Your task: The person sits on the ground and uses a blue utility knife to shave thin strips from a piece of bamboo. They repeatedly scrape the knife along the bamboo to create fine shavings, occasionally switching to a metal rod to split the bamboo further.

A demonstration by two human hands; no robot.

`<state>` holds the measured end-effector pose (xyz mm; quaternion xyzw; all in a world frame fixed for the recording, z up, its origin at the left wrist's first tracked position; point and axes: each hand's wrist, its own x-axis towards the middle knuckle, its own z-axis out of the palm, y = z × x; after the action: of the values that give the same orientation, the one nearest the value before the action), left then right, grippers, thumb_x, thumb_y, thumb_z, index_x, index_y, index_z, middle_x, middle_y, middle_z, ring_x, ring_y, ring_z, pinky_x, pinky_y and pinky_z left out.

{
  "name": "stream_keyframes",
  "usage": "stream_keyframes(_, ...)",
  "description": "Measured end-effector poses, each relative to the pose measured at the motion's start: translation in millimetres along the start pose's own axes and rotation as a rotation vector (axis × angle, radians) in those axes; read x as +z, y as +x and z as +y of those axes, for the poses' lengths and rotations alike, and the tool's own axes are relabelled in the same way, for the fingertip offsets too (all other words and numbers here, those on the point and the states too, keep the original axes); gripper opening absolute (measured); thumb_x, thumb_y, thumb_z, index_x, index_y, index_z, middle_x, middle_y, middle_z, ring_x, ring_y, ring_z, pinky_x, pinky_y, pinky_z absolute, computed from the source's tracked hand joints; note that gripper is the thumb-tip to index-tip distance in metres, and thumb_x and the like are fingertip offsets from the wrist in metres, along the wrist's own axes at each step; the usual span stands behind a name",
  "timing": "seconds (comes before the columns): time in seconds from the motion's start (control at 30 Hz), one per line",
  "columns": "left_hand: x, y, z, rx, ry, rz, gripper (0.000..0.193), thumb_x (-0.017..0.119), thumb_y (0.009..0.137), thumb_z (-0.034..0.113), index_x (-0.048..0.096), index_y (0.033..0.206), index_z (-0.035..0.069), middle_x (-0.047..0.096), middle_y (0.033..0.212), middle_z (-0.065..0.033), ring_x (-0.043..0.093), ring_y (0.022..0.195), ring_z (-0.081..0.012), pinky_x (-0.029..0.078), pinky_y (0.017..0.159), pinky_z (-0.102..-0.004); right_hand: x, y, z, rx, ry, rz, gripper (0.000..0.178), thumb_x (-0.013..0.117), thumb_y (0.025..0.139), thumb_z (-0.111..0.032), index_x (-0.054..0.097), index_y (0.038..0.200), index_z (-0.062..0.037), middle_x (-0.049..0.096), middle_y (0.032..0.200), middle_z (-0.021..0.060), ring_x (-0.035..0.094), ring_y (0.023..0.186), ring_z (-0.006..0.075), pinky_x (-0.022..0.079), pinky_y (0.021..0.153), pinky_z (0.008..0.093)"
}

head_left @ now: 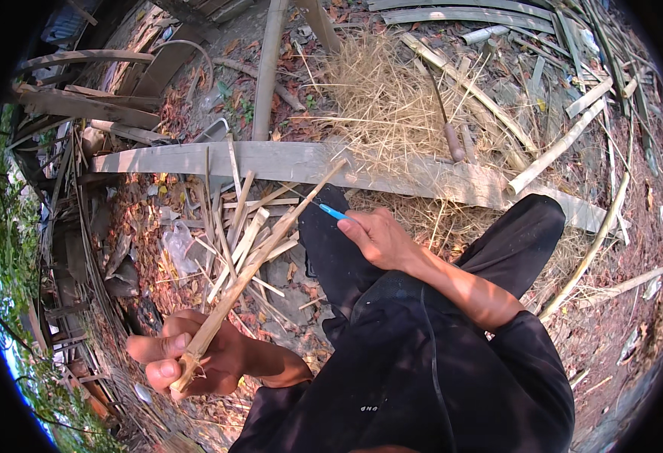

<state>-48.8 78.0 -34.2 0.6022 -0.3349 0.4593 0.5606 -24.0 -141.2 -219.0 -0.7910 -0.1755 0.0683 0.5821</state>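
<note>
My left hand [199,351], fingers closed, grips the knotted near end of a split bamboo stick [250,267]. The stick slants up and away to the right, and its far tip lies over the plank's near edge. In my right hand [383,240] is a blue-handled knife [333,211], held above my knee. Its thin dark blade points left and runs close to the stick's far part; whether the two touch I cannot tell. Below the stick lies a loose pile of split bamboo pieces [238,253], partly hidden by it.
A long grey plank [256,160] crosses in front of my legs. Pale shavings [380,94] are heaped behind and over it. A curved blade tool with a wooden handle [454,143] rests on the plank. Bamboo poles [558,155] lie right; stacked boards [89,106] stand left.
</note>
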Motion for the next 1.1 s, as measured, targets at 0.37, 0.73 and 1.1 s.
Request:
stream_keyframes(0.37,6,3,10,0.004,-0.130,-0.252,0.026,0.050,0.094,0.031,0.048,0.086,0.007,0.039,0.084,-0.0081,0.027,0.044,-0.0056,0.017,0.037,-0.0192,6,-5,33,0.125,-0.135,0.142,0.052,0.040,0.097,-0.042,0.064,0.077,0.0000,0.060,0.069,0.0254,0.060,0.070,0.0437,0.047,0.067,0.0508)
stream_keyframes(0.73,-3,3,9,-0.054,-0.177,-0.286,0.021,0.050,0.094,0.029,0.050,0.087,0.009,0.038,0.086,-0.0071,0.029,0.048,-0.0088,0.024,0.046,-0.0221,9,8,106,0.415,-0.140,0.008,0.065,0.035,0.095,-0.051,0.064,0.075,0.0026,0.062,0.081,0.0287,0.059,0.082,0.0467,0.046,0.077,0.0489)
stream_keyframes(1.1,-3,4,7,-0.059,-0.183,-0.288,0.023,0.050,0.093,0.033,0.050,0.087,0.010,0.037,0.085,-0.0064,0.026,0.046,-0.0079,0.021,0.045,-0.0226,11,23,160,0.499,-0.414,0.086,0.064,0.034,0.096,-0.051,0.066,0.092,0.0042,0.062,0.078,0.0282,0.062,0.077,0.0448,0.049,0.072,0.0504)
